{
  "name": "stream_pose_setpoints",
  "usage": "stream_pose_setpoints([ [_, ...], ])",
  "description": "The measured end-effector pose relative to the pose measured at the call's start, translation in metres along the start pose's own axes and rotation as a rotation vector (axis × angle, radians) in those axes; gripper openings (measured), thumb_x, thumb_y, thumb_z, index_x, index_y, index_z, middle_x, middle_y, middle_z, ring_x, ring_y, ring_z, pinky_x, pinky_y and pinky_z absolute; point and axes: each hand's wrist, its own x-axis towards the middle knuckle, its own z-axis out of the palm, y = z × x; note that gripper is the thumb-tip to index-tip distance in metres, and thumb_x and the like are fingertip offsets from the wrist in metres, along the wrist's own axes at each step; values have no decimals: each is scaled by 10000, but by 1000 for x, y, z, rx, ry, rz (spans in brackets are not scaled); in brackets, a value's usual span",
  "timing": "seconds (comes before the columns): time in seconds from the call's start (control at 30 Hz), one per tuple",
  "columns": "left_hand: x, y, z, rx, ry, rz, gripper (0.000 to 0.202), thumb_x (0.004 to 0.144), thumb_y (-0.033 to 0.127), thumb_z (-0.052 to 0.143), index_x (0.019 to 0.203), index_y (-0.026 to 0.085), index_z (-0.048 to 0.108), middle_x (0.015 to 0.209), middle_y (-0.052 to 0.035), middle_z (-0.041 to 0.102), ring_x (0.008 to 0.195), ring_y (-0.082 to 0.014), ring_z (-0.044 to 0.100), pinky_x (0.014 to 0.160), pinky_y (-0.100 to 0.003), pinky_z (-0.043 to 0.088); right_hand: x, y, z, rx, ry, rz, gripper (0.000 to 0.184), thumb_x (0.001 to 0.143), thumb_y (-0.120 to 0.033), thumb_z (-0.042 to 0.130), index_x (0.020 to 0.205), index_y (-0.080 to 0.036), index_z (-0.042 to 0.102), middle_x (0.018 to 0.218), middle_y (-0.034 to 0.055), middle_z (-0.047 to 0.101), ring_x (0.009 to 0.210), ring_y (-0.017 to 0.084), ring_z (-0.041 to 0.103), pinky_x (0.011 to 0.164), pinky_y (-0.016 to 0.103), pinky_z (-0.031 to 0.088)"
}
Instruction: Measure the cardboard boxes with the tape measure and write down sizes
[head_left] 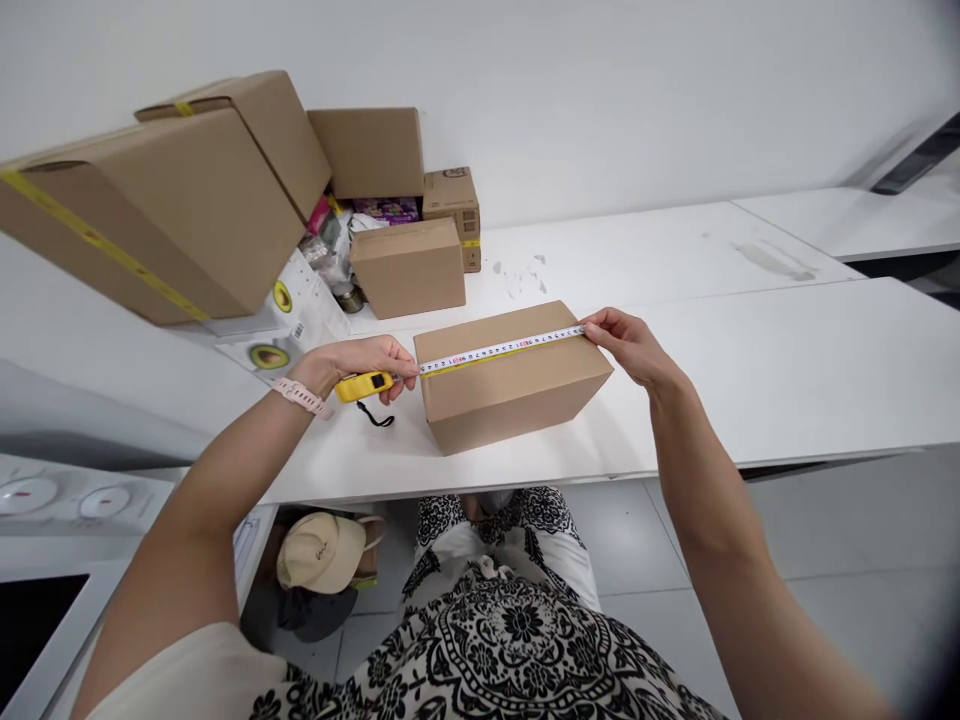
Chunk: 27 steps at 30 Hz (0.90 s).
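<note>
A closed cardboard box (517, 385) lies on the white table, and a tape measure (364, 386) is stretched lengthwise over its top. The white blade (501, 349) with black and red numbers runs along a strip of yellow tape. At the box's left edge, my left hand (382, 362) pinches the blade beside the yellow case, whose black wrist strap hangs onto the table. My right hand (619, 342) pinches the blade's far end at the right edge of the box; the very tip is hidden by the fingers.
Large taped cartons (180, 210) are stacked at the left on white boxes with avocado pictures (281, 300). A small carton (409, 268) and plastic-wrapped goods stand behind. A microwave (75, 560) is at lower left, near a beige cap (321, 553) below the table (750, 380).
</note>
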Motion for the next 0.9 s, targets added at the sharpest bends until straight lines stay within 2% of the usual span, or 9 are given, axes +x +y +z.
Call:
stream_pose_setpoints([
  [0.27,-2,1,3,8,5,4,272,797,407,730,776,136,735,514,-48,658,449,-145,599,488,-233,510,0,5,0,-17,36,25,314,787,-498,795,837,-215,670,1006,49,699,834,172,591,716,315,469],
  [0.57,2,-6,3,-20,8,8,266,783,409,745,756,145,718,523,-44,660,448,-147,606,489,-241,529,1,13,-1,21,44,32,294,782,-486,801,880,-229,698,950,36,696,794,164,592,700,307,476],
  [0.9,-1,-2,6,-18,-3,11,245,789,383,742,720,152,698,515,-36,655,439,-139,592,491,-244,523,2,16,3,30,58,27,317,770,-519,795,876,-239,691,930,32,700,778,171,612,696,322,499],
])
